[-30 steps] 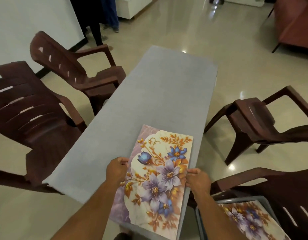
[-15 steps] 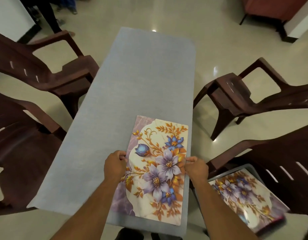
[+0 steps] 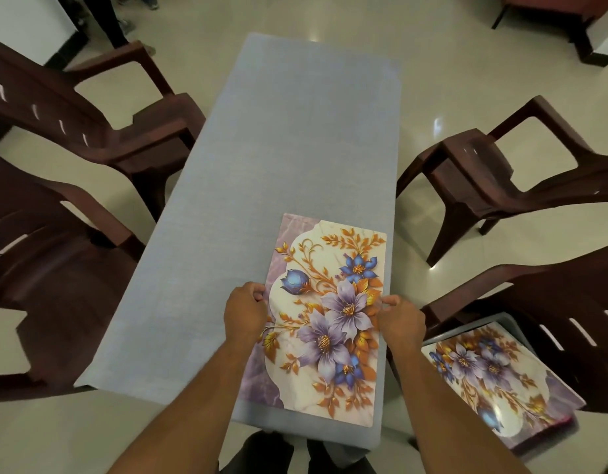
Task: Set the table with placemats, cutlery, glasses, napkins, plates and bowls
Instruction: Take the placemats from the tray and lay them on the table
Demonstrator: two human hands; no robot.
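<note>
The floral placemat lies flat at the near right corner of the grey tabletop — left hand and right hand pinch its long edges between curled fingers. Best to square its edges with the tabletop's corner — then release both sides together.

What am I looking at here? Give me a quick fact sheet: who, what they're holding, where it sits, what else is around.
who: a person, seen from their own head camera
left hand: pinches the placemat's left edge
right hand: pinches its right edge
placemat: floral, lying flat at the near right corner of the table
table: long, under a grey cloth
spare mats: same print, in a tray on the near right chair
chairs: brown plastic, two on each side
cutlery, glasses, plates: none in view
</note>
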